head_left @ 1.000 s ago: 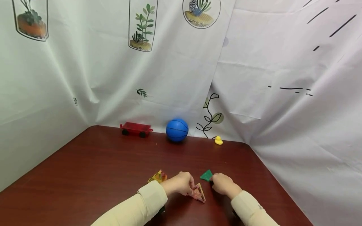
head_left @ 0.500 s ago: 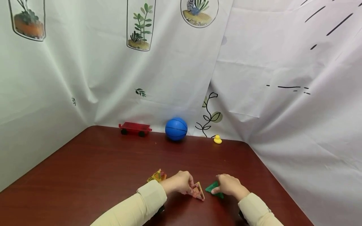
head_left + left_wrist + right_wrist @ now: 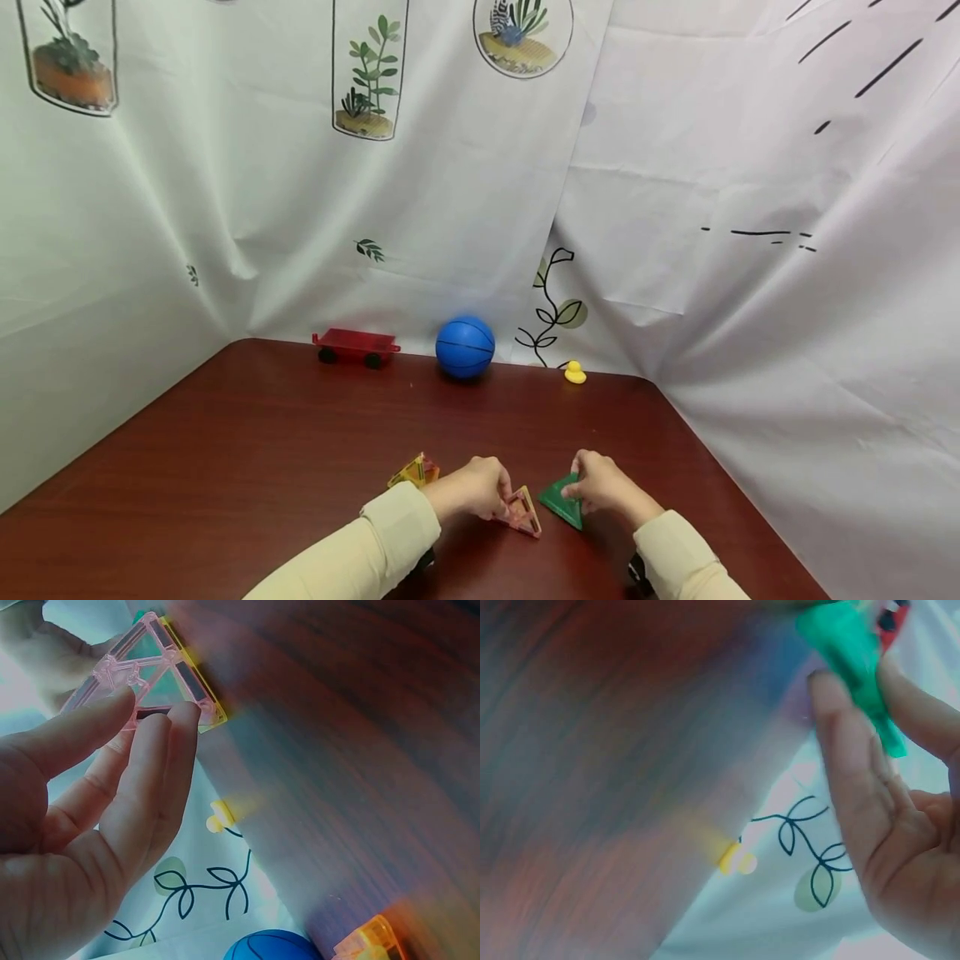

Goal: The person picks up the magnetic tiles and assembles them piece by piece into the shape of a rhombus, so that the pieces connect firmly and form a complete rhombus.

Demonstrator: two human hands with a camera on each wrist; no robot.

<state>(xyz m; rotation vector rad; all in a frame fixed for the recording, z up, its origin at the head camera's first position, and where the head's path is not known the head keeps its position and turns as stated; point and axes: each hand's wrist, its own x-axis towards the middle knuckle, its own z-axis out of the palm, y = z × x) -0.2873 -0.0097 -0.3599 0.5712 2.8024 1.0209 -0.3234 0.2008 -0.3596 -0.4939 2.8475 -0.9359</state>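
My left hand (image 3: 478,485) holds a pink triangular magnetic tile (image 3: 525,515) by its edge, just above the table. A yellow edge (image 3: 194,662) runs along one side of that tile in the left wrist view. My right hand (image 3: 602,483) pinches a green triangular magnetic tile (image 3: 561,502) between thumb and fingers, tilted, a short gap to the right of the pink one. In the right wrist view the green tile (image 3: 847,656) is blurred, and the fingertips behind it are partly hidden. Beyond my left forearm stands a yellow and orange tile piece (image 3: 415,472), partly covered by the sleeve.
Along the back edge of the dark red table (image 3: 300,433) stand a red toy wagon (image 3: 356,343), a blue ball (image 3: 465,347) and a small yellow duck (image 3: 575,372). White printed cloth (image 3: 450,208) hangs behind and on both sides.
My right hand has taken hold of the green tile, drawn it nearer and turned it upward. The left hand keeps its grip on the pink tile, nearly still. The head view shifted slightly.
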